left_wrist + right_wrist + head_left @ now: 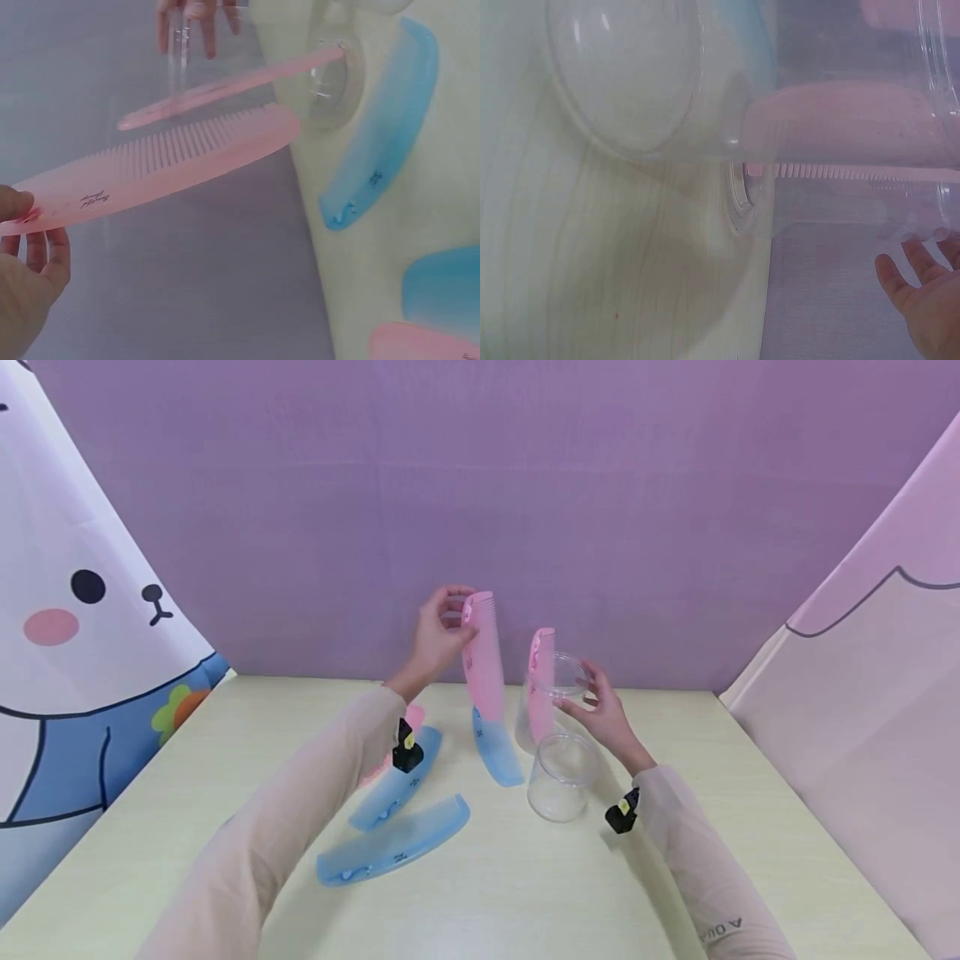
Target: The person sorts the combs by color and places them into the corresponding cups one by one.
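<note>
My left hand (438, 631) pinches a pink comb (483, 660) near its top end and holds it upright above the table, left of the clear cups. In the left wrist view the thumb lies on one face of this comb (157, 169) and the fingers on the other. A second pink comb (541, 685) stands inside the farther clear cup (522, 731). My right hand (603, 714) grips that cup from its right side near the rim. In the right wrist view, fingertips (891, 274) meet the transparent wall.
A second clear cup (558, 802) stands in front of the farther one. One blue comb (501, 760) lies behind the raised comb's lower end. At left lie two more blue combs (397, 843) and a partly hidden pink comb (416, 717). A purple cloth (480, 485) hangs behind the table.
</note>
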`<control>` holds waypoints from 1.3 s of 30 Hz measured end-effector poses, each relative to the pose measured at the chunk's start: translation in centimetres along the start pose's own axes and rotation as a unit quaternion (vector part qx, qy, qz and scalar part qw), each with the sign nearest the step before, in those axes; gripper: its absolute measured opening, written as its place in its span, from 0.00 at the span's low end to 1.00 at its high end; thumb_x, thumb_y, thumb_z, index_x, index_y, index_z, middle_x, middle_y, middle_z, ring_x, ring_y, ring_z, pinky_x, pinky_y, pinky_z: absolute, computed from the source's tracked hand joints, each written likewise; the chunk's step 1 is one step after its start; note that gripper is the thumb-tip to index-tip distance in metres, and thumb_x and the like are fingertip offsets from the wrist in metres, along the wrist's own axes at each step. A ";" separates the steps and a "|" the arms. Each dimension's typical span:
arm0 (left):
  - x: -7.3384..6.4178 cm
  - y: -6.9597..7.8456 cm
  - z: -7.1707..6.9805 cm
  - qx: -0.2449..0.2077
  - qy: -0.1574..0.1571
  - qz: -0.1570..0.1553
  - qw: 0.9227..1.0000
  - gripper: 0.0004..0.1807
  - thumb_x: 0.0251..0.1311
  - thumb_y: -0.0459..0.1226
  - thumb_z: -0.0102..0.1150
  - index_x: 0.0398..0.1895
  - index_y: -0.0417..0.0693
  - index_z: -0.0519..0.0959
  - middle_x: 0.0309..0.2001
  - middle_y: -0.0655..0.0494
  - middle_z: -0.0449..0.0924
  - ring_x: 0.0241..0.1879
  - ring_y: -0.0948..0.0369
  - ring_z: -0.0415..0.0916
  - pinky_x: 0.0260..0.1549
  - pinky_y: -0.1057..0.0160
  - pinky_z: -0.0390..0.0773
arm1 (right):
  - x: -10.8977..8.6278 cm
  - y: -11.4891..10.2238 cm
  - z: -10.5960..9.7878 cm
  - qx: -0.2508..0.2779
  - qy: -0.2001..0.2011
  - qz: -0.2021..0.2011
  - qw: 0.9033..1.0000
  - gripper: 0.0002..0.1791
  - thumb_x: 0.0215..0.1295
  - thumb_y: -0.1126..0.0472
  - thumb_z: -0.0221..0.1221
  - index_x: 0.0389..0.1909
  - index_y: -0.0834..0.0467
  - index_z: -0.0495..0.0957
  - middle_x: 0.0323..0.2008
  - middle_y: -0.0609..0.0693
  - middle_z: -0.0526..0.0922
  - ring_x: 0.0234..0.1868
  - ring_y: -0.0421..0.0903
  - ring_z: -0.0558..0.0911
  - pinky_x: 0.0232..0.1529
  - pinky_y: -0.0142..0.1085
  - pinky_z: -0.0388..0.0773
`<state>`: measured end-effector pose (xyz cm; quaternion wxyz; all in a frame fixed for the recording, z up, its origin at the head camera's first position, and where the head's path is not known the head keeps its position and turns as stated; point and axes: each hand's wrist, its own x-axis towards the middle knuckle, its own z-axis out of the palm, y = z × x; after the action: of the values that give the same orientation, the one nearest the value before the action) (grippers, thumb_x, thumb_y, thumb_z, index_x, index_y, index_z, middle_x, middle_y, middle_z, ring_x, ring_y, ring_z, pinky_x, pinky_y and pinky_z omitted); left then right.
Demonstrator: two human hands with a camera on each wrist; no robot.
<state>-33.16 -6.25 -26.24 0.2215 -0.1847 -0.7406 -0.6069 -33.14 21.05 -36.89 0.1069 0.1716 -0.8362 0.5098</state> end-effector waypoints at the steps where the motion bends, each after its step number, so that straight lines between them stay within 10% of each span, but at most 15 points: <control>1: 0.1 0.3 0.0 -0.004 0.007 0.007 1.000 0.23 0.49 0.22 0.58 0.51 0.42 0.71 0.45 0.43 0.75 0.41 0.52 0.75 0.43 0.58 0.80 | 0.0 0.0 0.0 0.000 -0.001 0.000 1.000 0.46 0.55 0.53 0.63 0.69 0.55 0.47 0.69 0.57 0.53 0.66 0.60 0.60 0.62 0.54 0.63; 17: 0.5 7.3 0.0 -0.053 0.076 0.081 0.992 0.22 0.48 0.19 0.56 0.50 0.32 0.69 0.45 0.37 0.74 0.43 0.49 0.73 0.44 0.57 0.79 | -0.3 -1.2 0.0 0.012 -0.005 0.008 1.000 0.45 0.55 0.59 0.63 0.69 0.59 0.46 0.69 0.60 0.52 0.66 0.61 0.59 0.62 0.55 0.61; 23: 1.3 6.5 1.0 -0.066 0.076 0.083 0.991 0.22 0.49 0.21 0.58 0.50 0.36 0.70 0.46 0.39 0.75 0.40 0.48 0.75 0.40 0.55 0.81 | -0.9 -3.0 -0.1 0.017 -0.010 0.006 1.000 0.44 0.57 0.63 0.61 0.68 0.64 0.45 0.69 0.64 0.51 0.65 0.66 0.58 0.61 0.59 0.60; 35: 1.3 4.1 3.9 -0.050 0.080 0.084 0.992 0.21 0.51 0.27 0.60 0.50 0.44 0.71 0.45 0.47 0.76 0.39 0.56 0.78 0.39 0.65 0.81 | -0.1 0.2 0.0 0.002 -0.001 -0.009 1.000 0.47 0.55 0.55 0.63 0.69 0.56 0.46 0.70 0.55 0.51 0.66 0.60 0.59 0.62 0.55 0.62; 39: 0.2 5.4 4.3 -0.055 0.072 0.073 0.993 0.21 0.52 0.26 0.59 0.51 0.41 0.70 0.46 0.44 0.76 0.41 0.52 0.78 0.41 0.62 0.81 | -0.2 0.0 0.0 0.002 -0.003 -0.012 1.000 0.46 0.55 0.56 0.63 0.70 0.56 0.45 0.70 0.56 0.51 0.66 0.60 0.59 0.62 0.55 0.62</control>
<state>-30.84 -0.98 -22.41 0.3072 -0.2057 -0.6729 -0.6407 -32.99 21.08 -36.95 0.1105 0.1832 -0.8333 0.5097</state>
